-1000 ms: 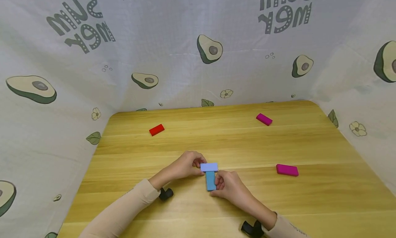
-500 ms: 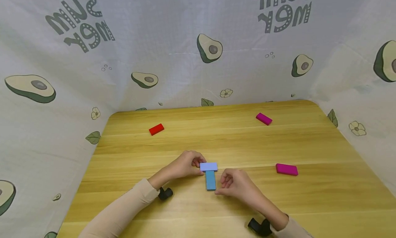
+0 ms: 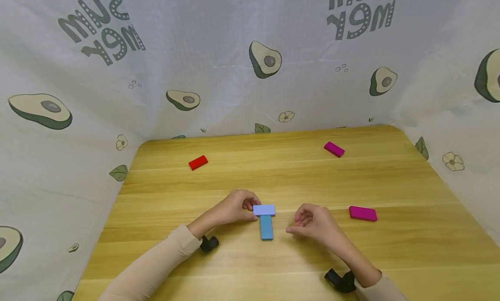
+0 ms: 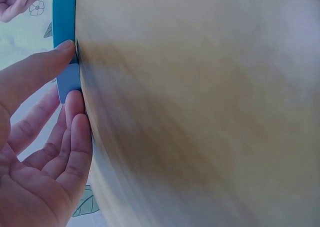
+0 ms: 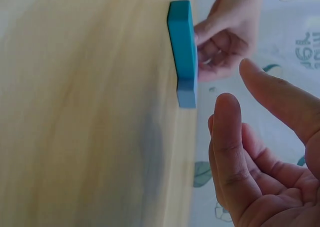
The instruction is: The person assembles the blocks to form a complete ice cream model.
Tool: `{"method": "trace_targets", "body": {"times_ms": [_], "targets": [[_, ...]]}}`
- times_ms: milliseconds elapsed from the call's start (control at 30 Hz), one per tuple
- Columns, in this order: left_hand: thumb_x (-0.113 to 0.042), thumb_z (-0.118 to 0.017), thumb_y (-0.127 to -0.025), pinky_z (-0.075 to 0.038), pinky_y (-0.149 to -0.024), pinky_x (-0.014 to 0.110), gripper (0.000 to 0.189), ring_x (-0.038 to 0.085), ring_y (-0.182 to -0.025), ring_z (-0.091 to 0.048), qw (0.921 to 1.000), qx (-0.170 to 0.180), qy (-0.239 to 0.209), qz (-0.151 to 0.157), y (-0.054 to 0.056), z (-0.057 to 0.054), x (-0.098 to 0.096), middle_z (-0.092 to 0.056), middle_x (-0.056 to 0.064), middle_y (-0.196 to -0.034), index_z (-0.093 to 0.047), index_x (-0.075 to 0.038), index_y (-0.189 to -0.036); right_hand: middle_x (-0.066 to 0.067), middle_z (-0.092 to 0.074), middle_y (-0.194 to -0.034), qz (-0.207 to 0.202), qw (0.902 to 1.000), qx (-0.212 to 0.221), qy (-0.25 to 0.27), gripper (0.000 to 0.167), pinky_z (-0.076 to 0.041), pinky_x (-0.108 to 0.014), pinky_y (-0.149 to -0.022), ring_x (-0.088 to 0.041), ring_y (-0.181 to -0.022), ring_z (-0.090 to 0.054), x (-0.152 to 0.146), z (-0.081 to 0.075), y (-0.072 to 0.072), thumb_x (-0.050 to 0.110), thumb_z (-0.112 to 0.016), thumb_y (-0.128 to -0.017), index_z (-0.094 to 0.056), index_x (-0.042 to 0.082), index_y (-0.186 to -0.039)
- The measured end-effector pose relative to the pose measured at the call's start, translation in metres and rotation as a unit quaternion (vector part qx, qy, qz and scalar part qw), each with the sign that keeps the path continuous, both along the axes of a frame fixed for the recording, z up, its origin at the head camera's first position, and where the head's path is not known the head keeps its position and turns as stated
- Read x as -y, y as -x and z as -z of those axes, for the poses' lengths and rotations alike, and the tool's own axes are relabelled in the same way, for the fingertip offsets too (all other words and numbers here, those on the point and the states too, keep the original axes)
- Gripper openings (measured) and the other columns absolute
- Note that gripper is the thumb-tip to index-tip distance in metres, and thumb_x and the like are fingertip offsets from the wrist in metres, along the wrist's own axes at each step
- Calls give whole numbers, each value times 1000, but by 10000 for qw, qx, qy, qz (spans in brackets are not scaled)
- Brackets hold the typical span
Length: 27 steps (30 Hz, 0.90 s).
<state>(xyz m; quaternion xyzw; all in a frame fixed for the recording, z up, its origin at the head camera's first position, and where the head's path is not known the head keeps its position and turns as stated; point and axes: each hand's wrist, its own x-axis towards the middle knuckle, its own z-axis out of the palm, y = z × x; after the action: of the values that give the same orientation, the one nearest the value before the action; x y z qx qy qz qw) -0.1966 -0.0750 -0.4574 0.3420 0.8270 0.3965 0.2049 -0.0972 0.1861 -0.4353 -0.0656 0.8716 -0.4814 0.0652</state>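
On the wooden table a lavender block (image 3: 264, 210) lies crosswise against the far end of a blue block (image 3: 266, 228), making a T shape. My left hand (image 3: 234, 207) pinches the lavender block's left end. In the left wrist view the thumb is by the joint between the blocks and the fingertips touch the lavender block's (image 4: 69, 82) other side. My right hand (image 3: 318, 223) hovers right of the blue block, holding nothing. Its thumb and index finger are apart in the right wrist view, where the blue block (image 5: 182, 42) shows beyond them.
A red block (image 3: 198, 162) lies at the back left of the table. One magenta block (image 3: 334, 149) sits at the back right, and another magenta block (image 3: 363, 213) is right of my right hand. An avocado-print cloth (image 3: 218, 118) hangs behind the table.
My right hand has let go of the blue block and moved away to the right. The left hand and both joined blocks have stayed in place.
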Motion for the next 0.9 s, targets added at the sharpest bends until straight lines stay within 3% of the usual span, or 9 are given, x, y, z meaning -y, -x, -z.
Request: {"method": "trace_targets", "body": {"times_ms": [433, 733, 900], "targets": [[-8, -84, -81, -53, -77, 22, 26, 15, -85, -62, 10000, 23, 49, -23, 1, 1, 0, -65, -2, -92, -71, -6, -104, -5, -68, -83, 708, 9960, -341, -428, 29, -55, -23, -63, -15, -74, -65, -55, -16, 9, 19, -85, -82, -67, 0, -94], [-8, -84, -81, -53, -77, 21, 28, 14, -85, -62, 10000, 50, 29, -7, 2, 1, -1, -66, -2, -92, -71, -5, -105, -12, -67, -93, 1088, 9898, -766, -518, 31, -53, -14, -65, -4, -77, -60, -97, -20, 12, 15, -79, -87, -67, -7, -105], [-8, -85, -81, -54, -77, 21, 29, 15, -85, -62, 9999, 105, 4, -31, 1, 1, 0, -65, -2, -91, -71, -5, -106, -8, -68, -95, 1208, 9865, -853, -699, 34, -49, -9, -69, 1, -80, -59, -125, -17, 14, 15, -80, -87, -68, -6, -111]]}}
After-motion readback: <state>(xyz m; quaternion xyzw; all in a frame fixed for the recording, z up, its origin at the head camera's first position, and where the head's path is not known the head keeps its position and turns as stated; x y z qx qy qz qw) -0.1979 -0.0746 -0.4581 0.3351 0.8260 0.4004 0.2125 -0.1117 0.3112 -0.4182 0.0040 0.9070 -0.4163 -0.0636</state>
